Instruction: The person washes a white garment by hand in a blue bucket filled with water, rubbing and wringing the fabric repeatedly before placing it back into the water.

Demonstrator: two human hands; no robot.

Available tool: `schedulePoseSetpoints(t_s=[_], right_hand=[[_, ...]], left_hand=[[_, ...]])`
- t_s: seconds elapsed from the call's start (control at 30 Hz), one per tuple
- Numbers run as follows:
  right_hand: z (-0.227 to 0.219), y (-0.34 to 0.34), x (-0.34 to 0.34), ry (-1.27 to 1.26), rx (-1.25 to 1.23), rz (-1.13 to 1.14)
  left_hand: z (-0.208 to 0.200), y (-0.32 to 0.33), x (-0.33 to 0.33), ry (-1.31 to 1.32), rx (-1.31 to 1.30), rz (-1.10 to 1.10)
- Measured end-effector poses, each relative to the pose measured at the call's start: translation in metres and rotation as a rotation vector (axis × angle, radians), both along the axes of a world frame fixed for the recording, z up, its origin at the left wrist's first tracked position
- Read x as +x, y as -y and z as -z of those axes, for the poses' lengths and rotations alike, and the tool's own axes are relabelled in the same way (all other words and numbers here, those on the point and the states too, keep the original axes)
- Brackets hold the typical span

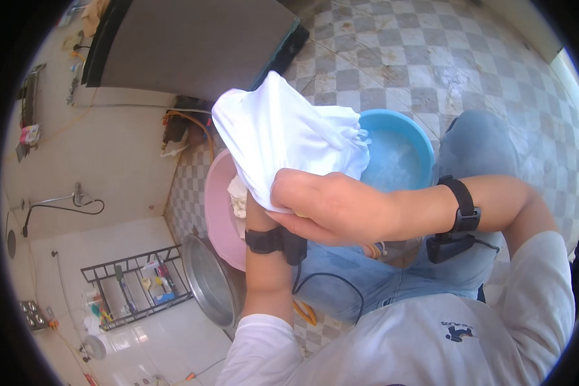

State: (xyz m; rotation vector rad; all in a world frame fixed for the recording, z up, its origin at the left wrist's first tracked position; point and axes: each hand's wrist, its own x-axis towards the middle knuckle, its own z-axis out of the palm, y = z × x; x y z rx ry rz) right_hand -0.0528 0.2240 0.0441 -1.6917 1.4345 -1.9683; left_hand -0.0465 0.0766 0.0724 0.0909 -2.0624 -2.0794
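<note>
The right hand (331, 202) pinches the gathered edge of a thin, softly creased white cloth (289, 135) at the left wrist; the cloth drapes over the left hand, so whether that one is spread or closed I cannot tell. The cloth hangs above a round pink plastic basin (220, 215) holding crumpled off-white fabric (238, 196), and partly overlaps a smooth blue basin (427, 147) with cloudy, pale-looking contents.
</note>
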Motion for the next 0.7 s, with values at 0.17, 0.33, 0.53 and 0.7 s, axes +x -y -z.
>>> schedulePoseSetpoints(t_s=[0.17,0.33,0.53,0.7], right_hand=[[-0.002,0.001,-0.002,-0.025,0.066,0.065],[0.004,0.004,0.008,-0.042,0.129,0.078],[0.008,0.006,0.006,-0.145,0.122,-0.036],[-0.017,0.008,-0.041,0.041,0.008,0.414]], left_hand=[[-0.010,-0.004,0.001,0.024,-0.377,-0.013],[-0.017,-0.032,0.037,0.053,-0.840,0.000],[-0.014,-0.031,0.025,-0.035,-1.094,-0.183],[-0.020,-0.017,-0.002,-0.099,-1.216,-0.260]])
